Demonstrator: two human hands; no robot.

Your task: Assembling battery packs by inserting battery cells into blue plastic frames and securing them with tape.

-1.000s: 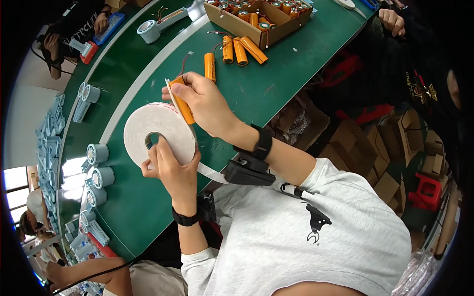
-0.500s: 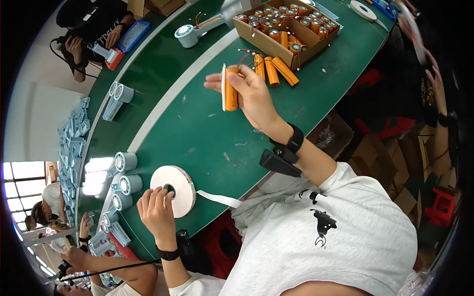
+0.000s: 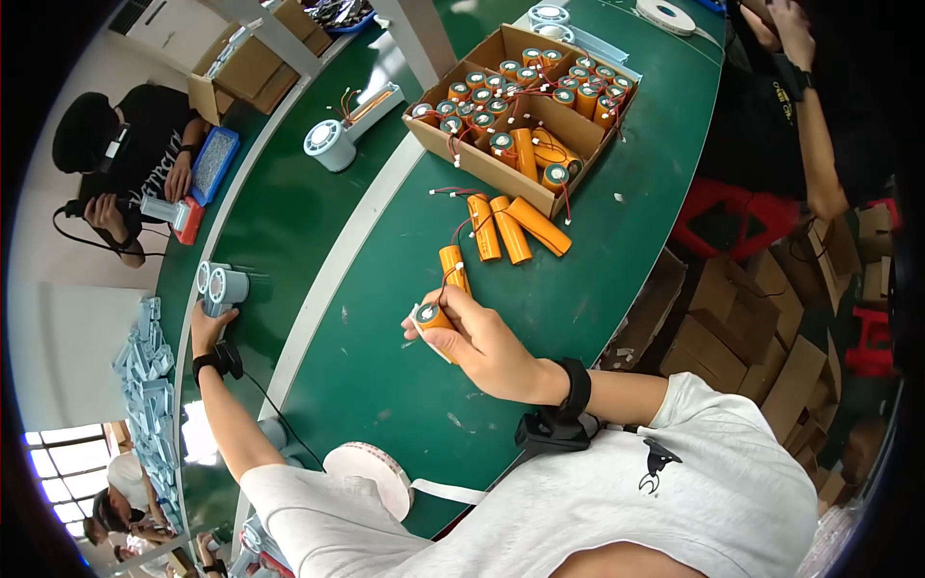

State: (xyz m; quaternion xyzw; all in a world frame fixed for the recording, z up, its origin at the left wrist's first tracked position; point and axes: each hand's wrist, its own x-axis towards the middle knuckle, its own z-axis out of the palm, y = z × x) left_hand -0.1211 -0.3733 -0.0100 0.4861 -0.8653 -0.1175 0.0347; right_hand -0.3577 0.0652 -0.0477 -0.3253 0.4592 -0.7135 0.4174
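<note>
My right hand pinches an orange battery pack over the green table, its dark end facing up. A white strip lies along the pack's side. Far to the left, my left hand has its fingers around the lower part of a light blue fan body; a second round fan head stands beside it. An orange battery pack lies just beyond my right hand, wires attached. Farther off are three more packs, among them a middle one.
A divided cardboard box of wired battery packs stands at the back. The white tape roll lies near my left sleeve. Another fan body lies beyond the pale rail. Co-workers sit at far left and right.
My left hand has left the tape roll and reached across the rail to the fan body. My right hand, still holding the battery pack, has come nearer and tilted it. The view has shifted.
</note>
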